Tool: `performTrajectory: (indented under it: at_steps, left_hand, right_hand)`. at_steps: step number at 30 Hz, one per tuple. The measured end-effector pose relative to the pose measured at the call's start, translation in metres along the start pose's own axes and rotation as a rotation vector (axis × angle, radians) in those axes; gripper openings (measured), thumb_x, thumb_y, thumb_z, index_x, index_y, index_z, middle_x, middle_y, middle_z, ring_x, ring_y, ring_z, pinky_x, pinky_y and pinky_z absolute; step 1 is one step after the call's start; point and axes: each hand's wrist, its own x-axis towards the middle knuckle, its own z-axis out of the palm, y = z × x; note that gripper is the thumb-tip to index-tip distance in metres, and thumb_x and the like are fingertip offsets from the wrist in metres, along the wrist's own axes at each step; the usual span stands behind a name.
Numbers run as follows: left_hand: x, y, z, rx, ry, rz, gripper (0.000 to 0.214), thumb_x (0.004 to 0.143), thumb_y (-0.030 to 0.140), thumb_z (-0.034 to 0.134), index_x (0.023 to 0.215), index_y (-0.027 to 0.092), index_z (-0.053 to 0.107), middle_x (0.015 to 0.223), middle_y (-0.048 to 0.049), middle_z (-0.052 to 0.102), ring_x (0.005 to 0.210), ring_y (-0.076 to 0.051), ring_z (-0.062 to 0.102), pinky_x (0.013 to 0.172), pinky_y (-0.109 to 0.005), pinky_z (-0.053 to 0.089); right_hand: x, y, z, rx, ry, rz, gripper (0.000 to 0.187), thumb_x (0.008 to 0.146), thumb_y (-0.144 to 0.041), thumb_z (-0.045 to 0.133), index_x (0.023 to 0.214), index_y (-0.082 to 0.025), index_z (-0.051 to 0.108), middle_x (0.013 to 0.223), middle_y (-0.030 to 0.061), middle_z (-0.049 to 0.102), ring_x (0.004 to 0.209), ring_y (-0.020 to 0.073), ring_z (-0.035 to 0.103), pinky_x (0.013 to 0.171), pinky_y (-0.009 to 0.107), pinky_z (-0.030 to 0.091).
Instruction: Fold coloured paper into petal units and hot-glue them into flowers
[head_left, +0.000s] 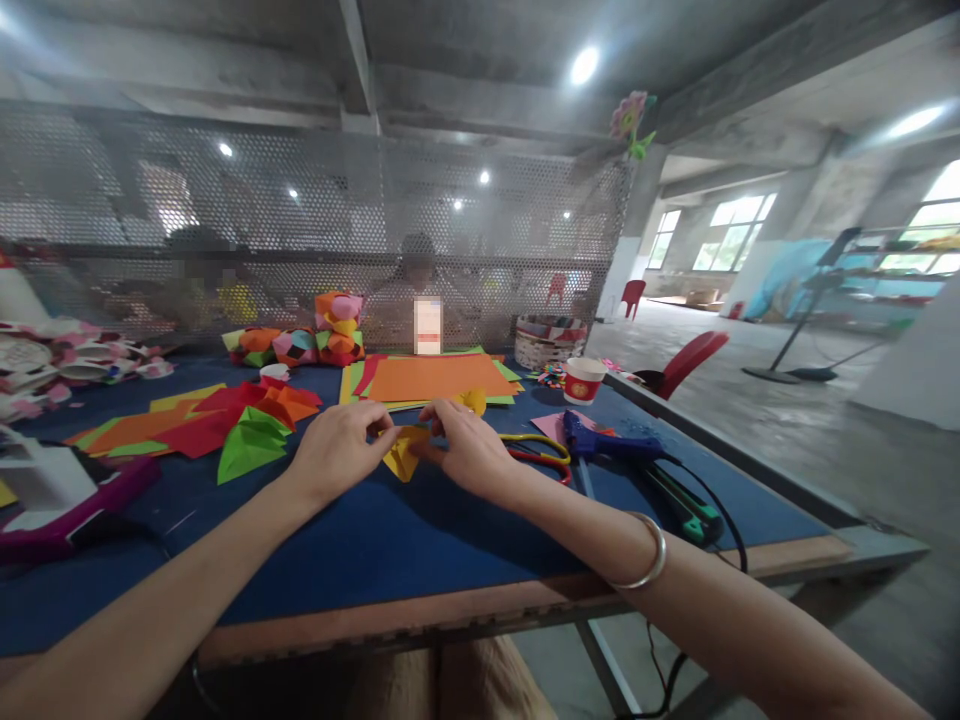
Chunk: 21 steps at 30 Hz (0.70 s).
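Note:
My left hand (339, 448) and my right hand (465, 445) meet over the blue table (360, 540), both pinching a small folded piece of yellow paper (403, 455) held just above the surface. The fingers of each hand are closed on its edges. A silver bangle (646, 560) sits on my right wrist. Another small yellow piece (474, 400) lies just behind my right hand.
A folded green paper (251, 440) and red and orange sheets (217, 415) lie to the left. An orange sheet stack (435, 380), coloured paper balls (315, 335), scissors (536, 455), a blue glue gun (600, 440), a paper cup (583, 380) and a basket (550, 340) are around. A perforated screen (300, 220) backs the table.

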Motion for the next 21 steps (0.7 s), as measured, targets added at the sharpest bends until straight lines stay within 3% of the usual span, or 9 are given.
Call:
performTrajectory:
  at_steps: [4, 9, 13, 18, 21]
  left_hand:
    - [0.0001, -0.0007, 0.0008, 0.003, -0.001, 0.003, 0.020, 0.086, 0.029, 0.056, 0.069, 0.021, 0.062, 0.074, -0.0055, 0.072, 0.073, -0.023, 0.066, 0.069, -0.032, 0.044]
    - [-0.0001, -0.0006, -0.0002, -0.006, 0.022, 0.019, 0.020, 0.086, 0.028, 0.054, 0.070, 0.021, 0.063, 0.077, -0.0057, 0.072, 0.073, -0.022, 0.066, 0.069, -0.032, 0.044]
    - [-0.0013, 0.0014, -0.0007, -0.061, 0.013, 0.013, 0.023, 0.086, 0.033, 0.055, 0.069, 0.021, 0.065, 0.074, -0.0050, 0.072, 0.067, -0.020, 0.063, 0.063, -0.030, 0.042]
    - [0.0002, 0.0020, 0.0015, -0.330, -0.057, -0.035, 0.031, 0.085, 0.048, 0.059, 0.073, 0.021, 0.069, 0.070, -0.0031, 0.073, 0.063, -0.019, 0.064, 0.062, -0.029, 0.047]
    - [0.0032, -0.0001, 0.0018, -0.546, -0.138, -0.093, 0.044, 0.077, 0.064, 0.066, 0.081, 0.020, 0.073, 0.076, -0.0045, 0.076, 0.067, -0.021, 0.068, 0.062, -0.030, 0.051]
  right_hand:
    - [-0.0004, 0.0008, -0.0008, -0.003, -0.015, -0.021, 0.014, 0.090, -0.024, 0.072, 0.099, -0.018, 0.063, 0.099, 0.0059, 0.068, 0.090, 0.0188, 0.062, 0.074, 0.029, 0.042]
    - [-0.0008, 0.0019, 0.0016, 0.071, -0.035, -0.034, 0.021, 0.089, -0.021, 0.073, 0.107, -0.017, 0.062, 0.091, 0.0040, 0.070, 0.086, 0.0191, 0.063, 0.073, 0.031, 0.044]
    - [-0.0013, 0.0020, 0.0029, 0.056, -0.052, -0.116, 0.008, 0.089, -0.021, 0.072, 0.089, -0.017, 0.066, 0.092, 0.0059, 0.068, 0.086, 0.0198, 0.061, 0.076, 0.033, 0.046]
    - [-0.0014, -0.0002, 0.0010, 0.007, -0.061, -0.103, 0.006, 0.089, -0.018, 0.069, 0.084, -0.017, 0.068, 0.087, 0.0061, 0.067, 0.082, 0.0195, 0.061, 0.074, 0.032, 0.046]
    - [-0.0008, -0.0004, -0.0001, -0.025, -0.054, -0.074, 0.006, 0.091, -0.017, 0.067, 0.085, -0.015, 0.069, 0.088, 0.0072, 0.070, 0.083, 0.0195, 0.062, 0.074, 0.031, 0.044]
